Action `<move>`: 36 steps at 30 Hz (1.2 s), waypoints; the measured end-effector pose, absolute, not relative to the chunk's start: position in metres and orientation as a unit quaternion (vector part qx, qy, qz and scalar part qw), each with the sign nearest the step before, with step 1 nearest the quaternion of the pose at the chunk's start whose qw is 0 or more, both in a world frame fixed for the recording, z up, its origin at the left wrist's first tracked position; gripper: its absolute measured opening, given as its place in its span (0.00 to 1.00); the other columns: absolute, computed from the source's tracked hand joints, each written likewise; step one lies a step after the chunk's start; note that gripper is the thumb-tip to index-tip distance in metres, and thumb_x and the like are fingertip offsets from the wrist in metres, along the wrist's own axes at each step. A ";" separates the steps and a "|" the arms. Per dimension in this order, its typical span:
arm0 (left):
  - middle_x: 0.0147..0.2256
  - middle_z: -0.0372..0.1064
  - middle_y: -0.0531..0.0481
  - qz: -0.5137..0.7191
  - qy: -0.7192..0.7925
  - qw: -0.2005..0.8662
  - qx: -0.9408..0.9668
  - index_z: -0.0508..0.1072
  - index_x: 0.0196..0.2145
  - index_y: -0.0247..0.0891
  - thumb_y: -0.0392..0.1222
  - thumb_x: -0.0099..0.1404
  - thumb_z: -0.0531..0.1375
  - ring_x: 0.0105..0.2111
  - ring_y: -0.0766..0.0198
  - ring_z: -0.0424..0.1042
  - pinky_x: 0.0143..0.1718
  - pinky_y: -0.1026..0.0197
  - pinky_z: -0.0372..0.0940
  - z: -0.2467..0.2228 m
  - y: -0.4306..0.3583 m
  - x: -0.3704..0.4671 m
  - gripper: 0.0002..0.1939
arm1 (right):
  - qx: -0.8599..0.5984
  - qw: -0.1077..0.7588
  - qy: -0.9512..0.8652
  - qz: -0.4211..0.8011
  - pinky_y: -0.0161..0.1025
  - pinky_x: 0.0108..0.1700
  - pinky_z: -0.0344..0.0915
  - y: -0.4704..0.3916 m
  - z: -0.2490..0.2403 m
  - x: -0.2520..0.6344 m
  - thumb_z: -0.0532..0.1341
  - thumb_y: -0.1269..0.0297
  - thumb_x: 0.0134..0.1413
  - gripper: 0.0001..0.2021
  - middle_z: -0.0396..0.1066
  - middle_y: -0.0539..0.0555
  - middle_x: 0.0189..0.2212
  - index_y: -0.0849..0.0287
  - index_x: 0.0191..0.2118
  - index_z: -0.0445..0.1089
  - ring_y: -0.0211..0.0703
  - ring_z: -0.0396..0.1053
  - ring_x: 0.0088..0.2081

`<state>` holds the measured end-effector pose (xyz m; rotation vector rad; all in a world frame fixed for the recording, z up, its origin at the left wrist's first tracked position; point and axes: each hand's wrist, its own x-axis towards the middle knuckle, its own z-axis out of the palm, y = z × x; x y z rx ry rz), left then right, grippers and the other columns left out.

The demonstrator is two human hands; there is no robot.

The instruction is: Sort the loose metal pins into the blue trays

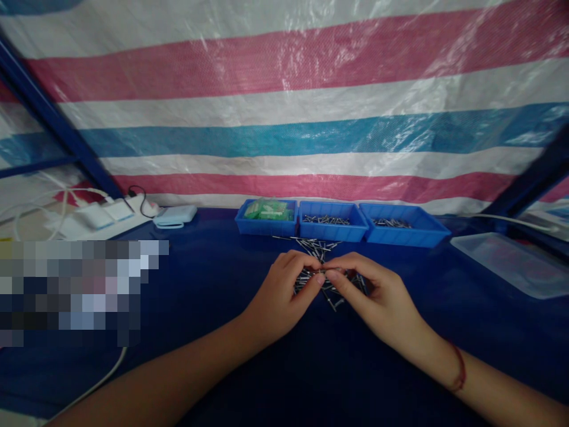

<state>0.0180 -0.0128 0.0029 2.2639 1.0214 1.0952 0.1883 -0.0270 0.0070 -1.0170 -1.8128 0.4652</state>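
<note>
Head: left hand & right hand pinching thin metal pin (shiny, small).

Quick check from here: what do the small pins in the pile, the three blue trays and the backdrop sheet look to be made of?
Pins: probably metal, thin grey shafts with bright glints. The left hand and right hand pinch one together over the pile.
Blue trays: apparently moulded plastic, uniform matte colour, thick rims.
Striped sheet: likely woven plastic tarpaulin, fine weave texture under a glossy, crinkled shine.

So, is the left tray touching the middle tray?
Cannot tell. In the head view the left tray and middle tray sit side by side with rims very close, but no clear gap or contact shows.
</note>
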 end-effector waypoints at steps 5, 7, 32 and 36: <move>0.36 0.66 0.50 0.400 0.370 0.214 0.811 0.66 0.37 0.39 0.36 0.65 0.55 0.39 0.62 0.66 0.43 0.58 0.60 0.004 -0.012 0.018 0.02 | -0.420 0.480 -0.745 0.195 0.36 0.35 0.68 -0.028 0.008 0.188 0.59 0.65 0.54 0.05 0.74 0.51 0.32 0.55 0.35 0.72 0.39 0.72 0.34; 0.36 0.66 0.50 0.403 0.370 0.216 0.809 0.66 0.37 0.39 0.37 0.65 0.55 0.39 0.62 0.66 0.43 0.58 0.61 0.005 -0.012 0.017 0.02 | -0.424 0.477 -0.745 0.194 0.37 0.35 0.68 -0.027 0.007 0.189 0.59 0.65 0.54 0.05 0.74 0.51 0.32 0.55 0.36 0.72 0.40 0.72 0.33; 0.39 0.68 0.49 0.352 0.408 0.174 0.824 0.68 0.38 0.40 0.34 0.63 0.54 0.42 0.58 0.66 0.46 0.51 0.60 0.008 0.002 0.001 0.07 | -0.632 0.230 -0.679 -0.295 0.40 0.30 0.51 0.043 0.018 0.300 0.54 0.60 0.56 0.13 0.74 0.58 0.29 0.60 0.32 0.72 0.51 0.66 0.33; 0.38 0.68 0.49 0.327 0.412 0.155 0.836 0.70 0.38 0.40 0.33 0.63 0.54 0.43 0.58 0.66 0.46 0.50 0.60 0.007 0.005 0.000 0.08 | -0.627 0.253 -0.682 -0.279 0.41 0.31 0.53 0.035 0.017 0.293 0.54 0.60 0.56 0.12 0.74 0.57 0.30 0.59 0.33 0.73 0.51 0.66 0.34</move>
